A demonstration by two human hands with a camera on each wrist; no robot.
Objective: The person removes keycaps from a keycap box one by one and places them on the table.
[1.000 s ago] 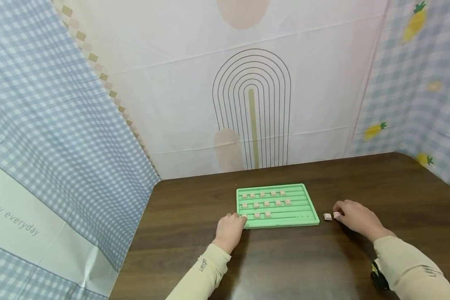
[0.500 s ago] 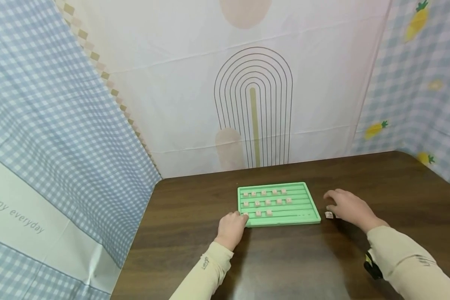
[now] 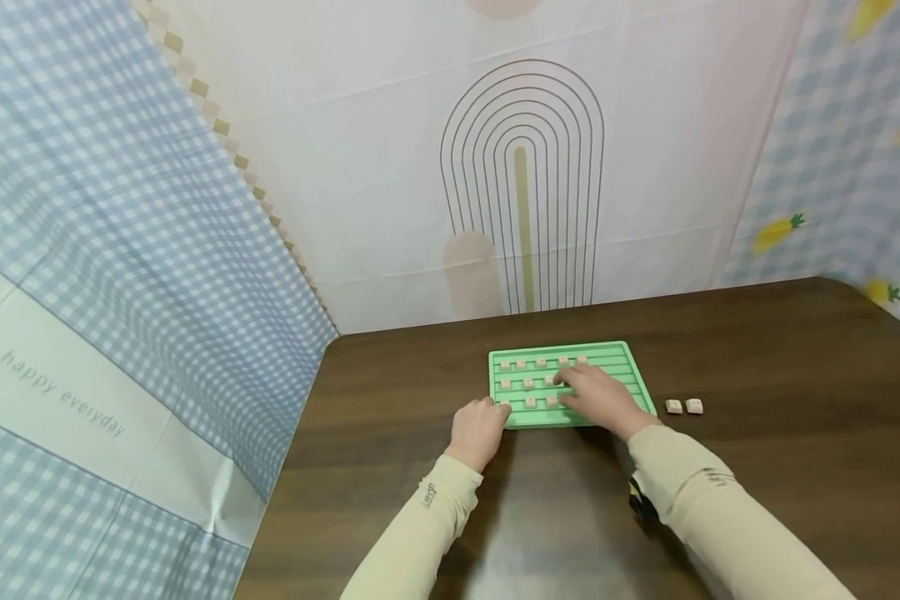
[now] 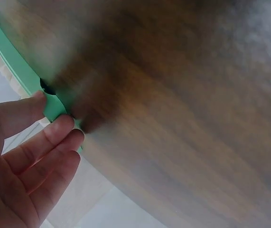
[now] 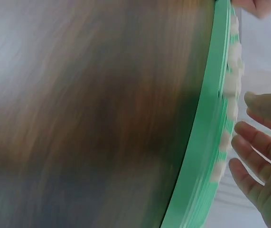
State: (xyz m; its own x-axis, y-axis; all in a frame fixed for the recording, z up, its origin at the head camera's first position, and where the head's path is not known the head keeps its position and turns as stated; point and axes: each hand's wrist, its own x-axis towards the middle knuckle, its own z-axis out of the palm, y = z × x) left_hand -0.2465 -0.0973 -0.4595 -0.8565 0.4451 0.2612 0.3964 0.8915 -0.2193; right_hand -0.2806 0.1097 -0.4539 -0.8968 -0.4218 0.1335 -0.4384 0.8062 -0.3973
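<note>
A green ridged tray (image 3: 611,362) lies on the table, bearing several small cream blocks (image 3: 530,402) in three rows, some with dark marks on top. At its near left corner my left hand (image 3: 477,432) grips the rim; the left wrist view shows thumb and fingertips (image 4: 65,124) pinching the green edge. My right hand (image 3: 598,397) hovers over the middle of the tray and covers part of the lower rows. In the right wrist view its fingers (image 5: 256,142) are spread and loosely bent, with nothing between them, close beside the blocks.
Two loose cream blocks, a left one (image 3: 673,407) and a right one (image 3: 693,406), sit side by side on the dark wooden table (image 3: 780,375), right of the tray. Patterned cloth (image 3: 390,192) hangs behind the table.
My right hand has let go of the right loose block and moved left, from beside the pair to over the tray. My left hand keeps its grip on the corner. The head view has tilted down.
</note>
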